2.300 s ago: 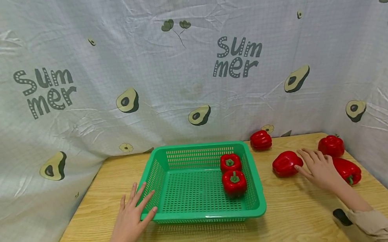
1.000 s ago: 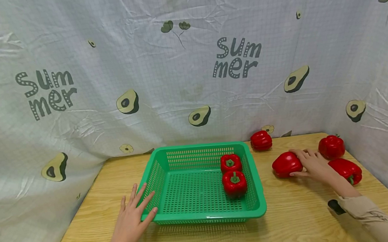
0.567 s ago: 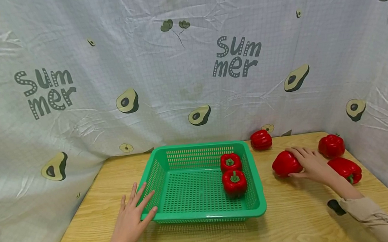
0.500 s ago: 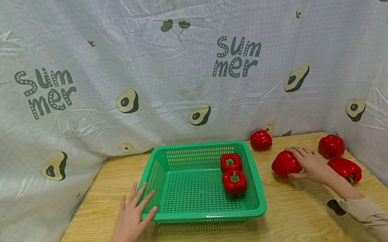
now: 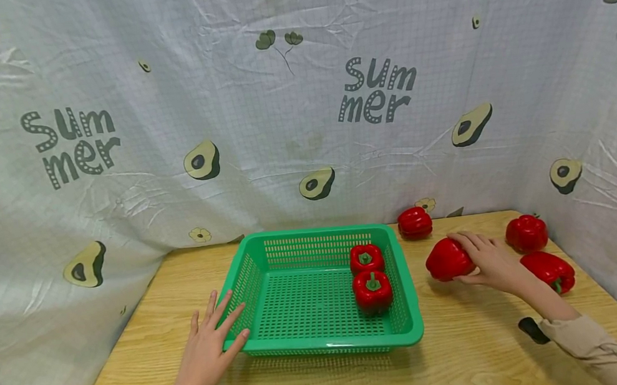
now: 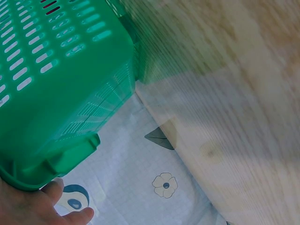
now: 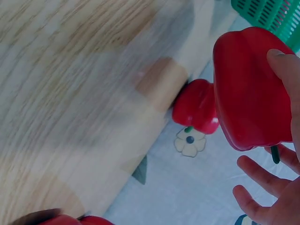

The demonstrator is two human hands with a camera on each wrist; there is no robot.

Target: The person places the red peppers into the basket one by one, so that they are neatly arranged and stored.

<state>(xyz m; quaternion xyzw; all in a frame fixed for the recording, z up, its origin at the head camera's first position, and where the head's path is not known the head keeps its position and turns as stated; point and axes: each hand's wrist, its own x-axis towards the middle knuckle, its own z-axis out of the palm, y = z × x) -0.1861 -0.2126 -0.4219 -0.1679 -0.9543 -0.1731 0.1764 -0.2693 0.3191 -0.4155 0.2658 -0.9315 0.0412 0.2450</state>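
My right hand (image 5: 493, 264) grips a red bell pepper (image 5: 448, 259) from its right side, thumb on the near side and fingers over the top. In the right wrist view this bell pepper (image 7: 253, 89) shows a green stem, with the thumb pressed on its skin. My left hand (image 5: 206, 347) lies with spread, straight fingers on the left rim of a green plastic basket (image 5: 330, 344). The left wrist view has the left fingers (image 6: 54, 190) touching the basket rim. Inside the basket, two red bell peppers (image 5: 373, 292) stand along its right side, stems up.
One red bell pepper (image 5: 415, 223) lies behind, near the basket's back right corner. Two more, a rear bell pepper (image 5: 527, 233) and a nearer bell pepper (image 5: 549, 270), lie at the table's right edge. A printed cloth (image 5: 256, 129) hangs behind the wooden table (image 5: 461, 352).
My right hand has moved left onto the bell pepper, closed round it and shifted it slightly left and up. The left hand and basket have stayed in place.
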